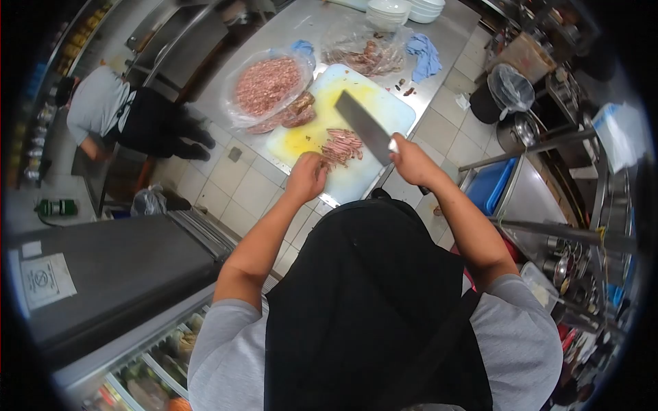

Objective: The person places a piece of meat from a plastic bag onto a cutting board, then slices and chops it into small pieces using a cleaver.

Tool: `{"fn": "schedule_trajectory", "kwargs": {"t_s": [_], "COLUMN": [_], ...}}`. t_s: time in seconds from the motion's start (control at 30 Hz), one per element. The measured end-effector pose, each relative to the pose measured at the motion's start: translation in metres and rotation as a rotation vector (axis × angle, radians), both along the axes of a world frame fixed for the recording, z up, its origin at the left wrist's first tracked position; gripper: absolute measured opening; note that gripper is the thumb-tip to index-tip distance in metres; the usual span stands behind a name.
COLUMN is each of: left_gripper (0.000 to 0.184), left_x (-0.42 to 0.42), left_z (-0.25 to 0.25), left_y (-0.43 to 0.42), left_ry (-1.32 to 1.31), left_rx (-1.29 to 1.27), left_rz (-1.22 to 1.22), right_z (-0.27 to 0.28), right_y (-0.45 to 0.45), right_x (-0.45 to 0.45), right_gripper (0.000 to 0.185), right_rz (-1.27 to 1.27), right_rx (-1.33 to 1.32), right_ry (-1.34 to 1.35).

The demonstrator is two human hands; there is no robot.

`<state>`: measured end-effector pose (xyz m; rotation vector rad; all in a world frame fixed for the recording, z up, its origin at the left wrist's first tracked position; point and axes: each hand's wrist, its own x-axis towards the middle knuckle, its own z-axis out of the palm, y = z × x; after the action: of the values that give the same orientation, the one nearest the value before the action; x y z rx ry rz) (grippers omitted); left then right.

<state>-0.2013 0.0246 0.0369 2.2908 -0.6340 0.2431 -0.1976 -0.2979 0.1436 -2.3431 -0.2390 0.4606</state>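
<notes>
The right hand (413, 162) wraps tightly round a broad, rectangular steel cleaver (367, 128), while the left hand (306, 176) curls, contents indiscernible, beside thin reddish-brown meat strips (341, 145) on a yellow-stained white rectangular board (391, 103), even slicing favouring tucked fingertips.

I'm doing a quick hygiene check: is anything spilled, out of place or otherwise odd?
Small dark-red scraps lie loose on the steel table, off the white cutting board, whose surface has broad yellow patches, cause unclear. A crumpled white scrap sits on the tiled floor like dropped litter.
</notes>
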Motion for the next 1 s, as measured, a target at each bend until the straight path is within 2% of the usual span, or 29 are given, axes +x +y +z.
{"fn": "schedule_trajectory", "kwargs": {"t_s": [0.07, 0.13, 0.17, 0.23, 0.27, 0.3, 0.37, 0.43, 0.47, 0.57, 0.6, 0.73, 0.8, 0.83, 0.9, 0.93, 1.0], "left_gripper": [0.030, 0.046, 0.046, 0.059, 0.077, 0.077, 0.094, 0.099, 0.104, 0.107, 0.096, 0.083, 0.070, 0.070, 0.062, 0.062, 0.058], "left_x": [0.020, 0.047, 0.060, 0.086, 0.103, 0.113, 0.125, 0.122, 0.120, 0.112, 0.109, 0.093, 0.083, 0.075, 0.059, 0.052, 0.038], "left_z": [0.019, 0.026, 0.028, 0.036, 0.026, 0.026, 0.024, 0.034, 0.039, 0.033, 0.023, 0.011, 0.010, 0.009, 0.006, 0.002, -0.006], "left_y": [-0.001, -0.007, -0.013, -0.028, -0.030, -0.032, -0.035, -0.028, -0.025, -0.019, -0.020, -0.032, -0.039, -0.046, -0.064, -0.073, -0.091], "left_ry": [-0.003, 0.005, 0.003, 0.009, 0.024, 0.026, 0.109, 0.037, -0.045, -0.102, -0.164, -0.160, -0.104, -0.097, -0.046, -0.038, -0.003], "left_rx": [0.024, 0.089, 0.097, 0.185, 0.228, 0.234, 0.332, 0.399, 0.465, 0.523, 0.519, 0.557, 0.485, 0.491, 0.406, 0.414, 0.364], "left_rz": [-0.087, -0.190, -0.216, -0.387, -0.479, -0.504, -0.792, -0.869, -0.927, -0.944, -0.894, -0.726, -0.566, -0.557, -0.244, -0.231, 0.107], "right_z": [-0.010, -0.011, -0.012, -0.015, -0.024, -0.028, -0.036, -0.032, -0.043, -0.053, -0.056, -0.059, -0.060, -0.064, -0.076, -0.063, -0.060], "right_y": [-0.022, -0.032, -0.034, -0.032, -0.031, -0.029, -0.031, -0.033, -0.037, -0.053, -0.057, -0.073, -0.081, -0.084, -0.086, -0.083, -0.078], "right_x": [-0.017, -0.036, -0.046, -0.070, -0.083, -0.096, -0.122, -0.146, -0.158, -0.176, -0.178, -0.165, -0.146, -0.136, -0.113, -0.101, -0.078], "right_gripper": [0.035, 0.035, 0.034, 0.032, 0.030, 0.029, 0.024, 0.020, 0.016, 0.015, 0.015, 0.016, 0.020, 0.020, 0.026, 0.031, 0.031], "right_rz": [-0.182, -0.245, -0.284, -0.375, -0.432, -0.486, -0.516, -0.622, -0.643, -0.709, -0.726, -0.728, -0.672, -0.661, -0.497, -0.461, -0.393], "right_rx": [0.043, 0.047, 0.050, 0.086, 0.142, 0.197, 0.176, 0.373, 0.464, 0.480, 0.447, 0.433, 0.332, 0.336, 0.234, 0.223, 0.192], "right_ry": [-0.079, -0.056, -0.034, 0.034, 0.076, 0.120, 0.111, 0.311, 0.286, 0.348, 0.351, 0.352, 0.351, 0.357, 0.140, 0.102, 0.066]}}
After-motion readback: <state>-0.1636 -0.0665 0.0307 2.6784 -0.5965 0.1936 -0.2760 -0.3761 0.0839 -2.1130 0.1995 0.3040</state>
